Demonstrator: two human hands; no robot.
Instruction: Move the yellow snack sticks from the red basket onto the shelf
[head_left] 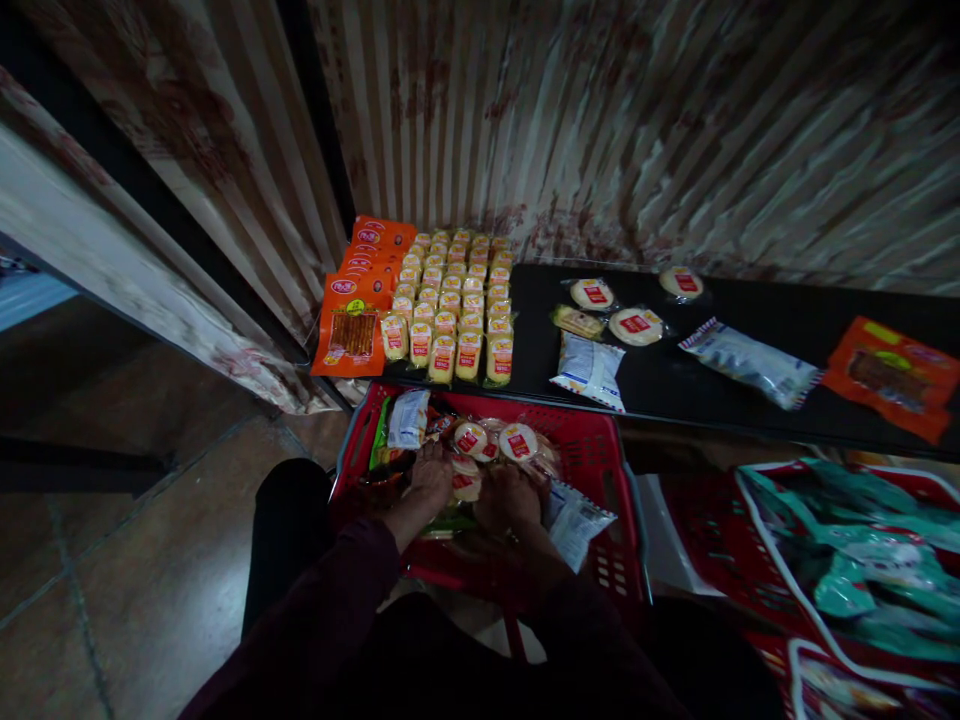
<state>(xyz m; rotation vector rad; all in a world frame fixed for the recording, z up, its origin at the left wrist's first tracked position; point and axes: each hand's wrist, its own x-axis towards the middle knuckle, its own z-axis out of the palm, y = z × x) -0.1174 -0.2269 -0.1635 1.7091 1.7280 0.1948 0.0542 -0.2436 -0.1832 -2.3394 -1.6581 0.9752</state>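
Inside red perforated plastic basket [585, 450]: round white red-labelled packs [517, 441], blue-white film pouch [576, 525], our left hand [433, 480] and right hand [511, 500]; finger grip, we can't tell

Patterned curtains [465, 120] border a dim tiled floor [150, 590].

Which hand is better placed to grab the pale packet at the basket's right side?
Probably the right hand: it is nearer that pale packet, while the left hand is farther across the red basket.
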